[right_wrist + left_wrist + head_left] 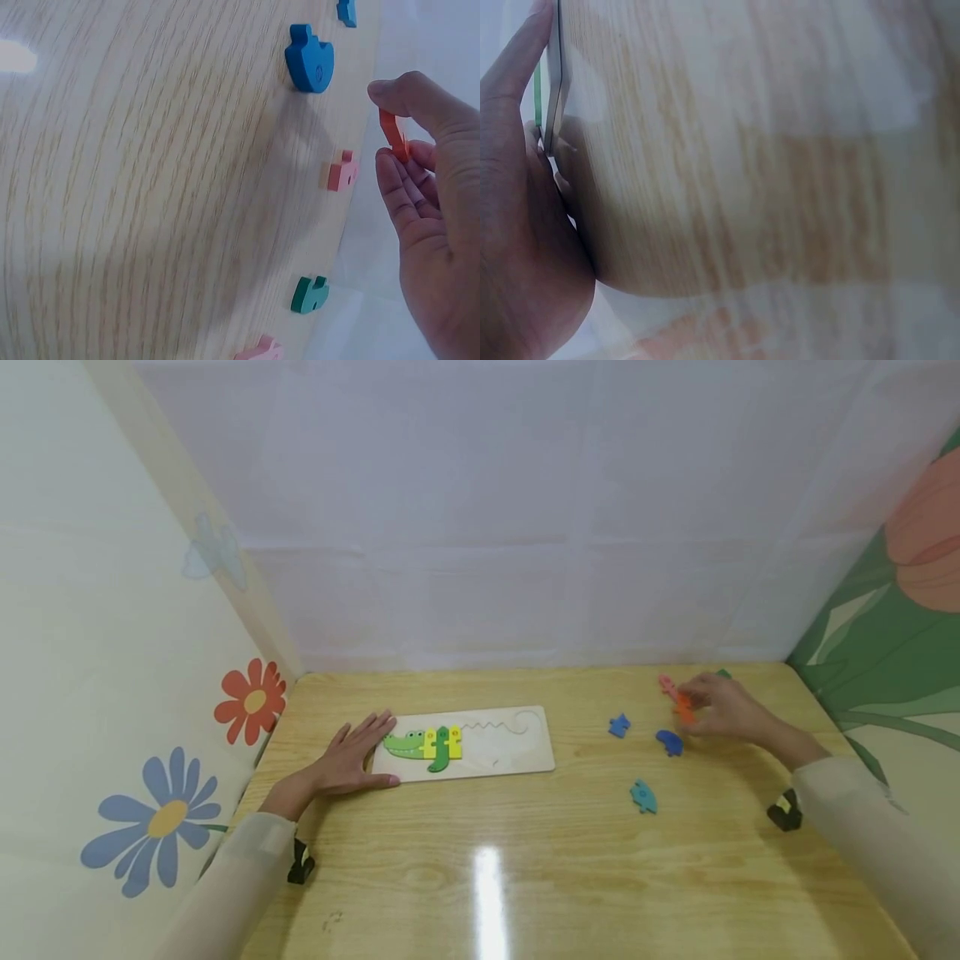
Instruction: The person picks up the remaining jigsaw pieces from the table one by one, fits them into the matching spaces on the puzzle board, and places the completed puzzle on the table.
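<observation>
My left hand (348, 760) rests at the left end of a pale wooden puzzle board (510, 753), its fingers extended and thumb along the near edge. On the board lie a green crocodile-head piece (405, 747), two yellow pieces (430, 744) and a dark green leg piece (441, 753). To the right of the board, my right hand (723, 710) pinches an orange puzzle piece (393, 133) between thumb and fingers, raised above the table in the right wrist view. A dark blue piece (670, 743) lies just below that hand, and a pink piece (667, 686) beyond it.
A blue piece (619, 725) and a teal piece (643, 797) lie between the board and my right hand. A green piece (310, 295) and another pink piece (260, 350) are on the wooden table (420, 860). A white cloth backdrop (450, 527) stands behind the table.
</observation>
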Tool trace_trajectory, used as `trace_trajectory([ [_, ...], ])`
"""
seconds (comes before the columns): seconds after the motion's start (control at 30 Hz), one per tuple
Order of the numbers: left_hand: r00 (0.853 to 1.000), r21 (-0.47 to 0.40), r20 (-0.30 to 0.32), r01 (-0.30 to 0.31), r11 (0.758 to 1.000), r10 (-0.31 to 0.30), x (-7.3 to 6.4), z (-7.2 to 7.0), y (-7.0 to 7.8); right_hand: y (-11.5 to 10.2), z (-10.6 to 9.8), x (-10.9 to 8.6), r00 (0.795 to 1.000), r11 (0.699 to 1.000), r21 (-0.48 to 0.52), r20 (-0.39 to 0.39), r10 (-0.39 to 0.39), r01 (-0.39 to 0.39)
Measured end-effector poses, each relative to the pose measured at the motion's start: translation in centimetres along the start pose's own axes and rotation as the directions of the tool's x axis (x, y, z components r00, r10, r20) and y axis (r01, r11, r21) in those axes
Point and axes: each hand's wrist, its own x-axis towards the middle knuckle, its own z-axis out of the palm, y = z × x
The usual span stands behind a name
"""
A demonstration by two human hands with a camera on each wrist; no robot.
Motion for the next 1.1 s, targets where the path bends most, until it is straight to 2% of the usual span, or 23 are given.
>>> trace_trajectory([
  [0.13, 1.000, -0.016, -0.020, -0.018, 1.000, 0.017, -0.1, 0.0, 0.1, -0.4, 0.2, 0.3, 1.000, 1.000, 0.018, -0.003, -0.022, 0.022],
  [0.27, 0.999, -0.025, -0.035, -0.028, 0.999, 0.027, -0.1, 0.0, 0.1, -0.9, 0.3, 0.6, 0.998, 0.998, -0.026, -0.020, -0.063, 0.062],
  [0.37, 1.000, -0.016, -0.024, -0.015, 1.000, 0.015, 0.0, 0.0, 0.0, -1.3, 0.4, 0.7, 0.995, 0.995, -0.047, -0.033, -0.094, 0.092],
  [0.5, 1.000, -0.002, -0.004, 0.005, 1.000, -0.005, 0.1, 0.1, -0.2, -1.7, 0.7, 1.0, 0.993, 0.994, -0.024, -0.044, -0.112, 0.111],
  [0.8, 1.000, -0.021, -0.024, -0.011, 1.000, 0.011, 0.0, 0.3, -0.2, -2.6, 1.5, 1.4, 0.995, 0.995, -0.037, -0.039, -0.096, 0.094],
  [1.1, 1.000, -0.007, 0.010, 0.015, 1.000, -0.015, 0.0, 0.1, -0.1, -3.9, 2.1, 1.8, 0.985, 0.988, -0.009, -0.076, -0.152, 0.152],
])
